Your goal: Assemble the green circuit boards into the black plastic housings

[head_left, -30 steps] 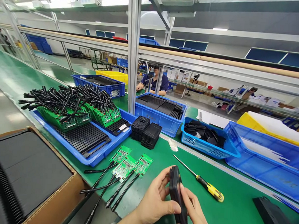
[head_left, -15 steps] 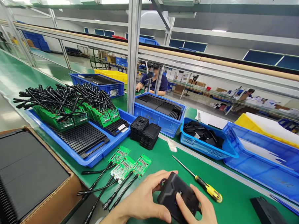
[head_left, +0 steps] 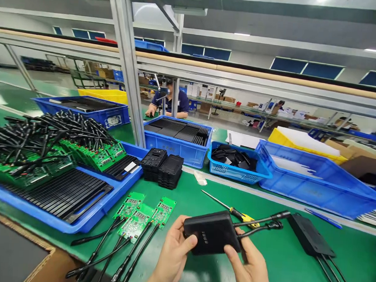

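A black box (head_left: 213,233) with a small digit display on its face is held up between both hands above the green bench. My left hand (head_left: 173,252) grips its left end, thumb on the face. My right hand (head_left: 248,262) holds the lower right corner, beside two black cables that leave the box's right side. Behind the box lies a yellow-handled screwdriver (head_left: 245,217), partly covered by a cable. Three green circuit boards (head_left: 136,222) with black cables lie left of my left hand. Another black box (head_left: 311,235) with cables rests at the right.
Stacked black casings (head_left: 170,171) stand behind the boards. A blue tray (head_left: 91,226) of boards and black parts is at left. Beyond are a blue bin (head_left: 178,148), a blue basket (head_left: 239,173) and a large blue crate (head_left: 310,190). A person (head_left: 174,103) sits across the bench.
The view has swung right. The held black box has been turned, so its display and two cables now show. Both hands have shifted their grip to its ends.
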`<state>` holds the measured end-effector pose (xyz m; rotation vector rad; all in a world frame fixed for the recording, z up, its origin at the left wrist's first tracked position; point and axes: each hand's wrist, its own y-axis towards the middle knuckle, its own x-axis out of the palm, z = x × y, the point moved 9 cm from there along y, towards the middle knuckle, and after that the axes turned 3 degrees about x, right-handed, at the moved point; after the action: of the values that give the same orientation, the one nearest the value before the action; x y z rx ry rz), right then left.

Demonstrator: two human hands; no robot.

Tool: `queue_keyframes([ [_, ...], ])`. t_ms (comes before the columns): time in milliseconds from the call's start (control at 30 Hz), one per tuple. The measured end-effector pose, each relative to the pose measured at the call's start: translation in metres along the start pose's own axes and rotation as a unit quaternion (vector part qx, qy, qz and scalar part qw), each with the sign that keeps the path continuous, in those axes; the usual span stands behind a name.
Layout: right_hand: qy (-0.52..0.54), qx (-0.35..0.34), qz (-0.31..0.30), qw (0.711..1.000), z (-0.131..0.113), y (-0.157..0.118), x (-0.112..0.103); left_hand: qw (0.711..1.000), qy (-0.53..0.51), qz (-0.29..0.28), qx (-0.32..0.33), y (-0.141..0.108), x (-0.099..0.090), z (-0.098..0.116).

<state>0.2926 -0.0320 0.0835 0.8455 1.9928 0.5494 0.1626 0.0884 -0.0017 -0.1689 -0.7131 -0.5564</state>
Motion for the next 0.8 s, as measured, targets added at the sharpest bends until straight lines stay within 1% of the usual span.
queue_keyframes([
  [67,0.072,0.046,0.004,0.996,0.003,0.002,0.000,0.999,0.003,-0.033,-0.006,-0.001,0.001,-0.006],
  [100,0.096,0.058,0.005,0.994,0.002,0.003,0.000,0.998,0.017,-0.060,-0.008,-0.001,0.004,-0.005],
  [167,0.121,0.058,-0.013,0.991,-0.003,0.004,0.000,0.987,0.090,-0.131,-0.009,-0.001,0.013,0.002],
  [200,0.128,0.050,-0.029,0.990,-0.007,0.005,0.001,0.974,0.151,-0.167,-0.002,-0.001,0.019,0.009],
  [233,0.132,0.037,-0.047,0.989,-0.011,0.004,0.003,0.955,0.222,-0.198,0.011,-0.001,0.026,0.017],
  [300,0.132,0.001,-0.072,0.989,-0.017,0.001,0.008,0.904,0.346,-0.243,0.060,-0.003,0.042,0.033],
  [333,0.128,-0.017,-0.075,0.989,-0.019,-0.001,0.011,0.884,0.380,-0.256,0.092,-0.004,0.050,0.040],
  [367,0.120,-0.032,-0.076,0.989,-0.020,-0.004,0.013,0.872,0.393,-0.263,0.122,-0.006,0.058,0.045],
  [400,0.111,-0.043,-0.073,0.990,-0.020,-0.006,0.015,0.871,0.390,-0.260,0.146,-0.007,0.063,0.048],
  [433,0.102,-0.053,-0.068,0.991,-0.020,-0.008,0.016,0.879,0.377,-0.247,0.159,-0.007,0.065,0.049],
  [467,0.094,-0.062,-0.061,0.992,-0.020,-0.009,0.016,0.892,0.357,-0.225,0.161,-0.006,0.063,0.048],
  [533,0.092,-0.073,-0.044,0.992,-0.020,-0.011,0.013,0.914,0.332,-0.182,0.143,-0.004,0.056,0.039],
  [600,0.110,-0.078,-0.043,0.990,-0.022,-0.011,0.010,0.920,0.327,-0.159,0.147,-0.005,0.051,0.035],
  [667,0.137,-0.070,-0.059,0.986,-0.023,-0.011,0.011,0.909,0.340,-0.155,0.184,-0.008,0.052,0.038],
  [733,0.153,-0.055,-0.071,0.984,-0.022,-0.012,0.013,0.896,0.350,-0.154,0.227,-0.010,0.056,0.046],
  [800,0.172,-0.037,-0.059,0.983,-0.019,-0.013,0.013,0.879,0.364,-0.179,0.252,-0.011,0.064,0.052],
])
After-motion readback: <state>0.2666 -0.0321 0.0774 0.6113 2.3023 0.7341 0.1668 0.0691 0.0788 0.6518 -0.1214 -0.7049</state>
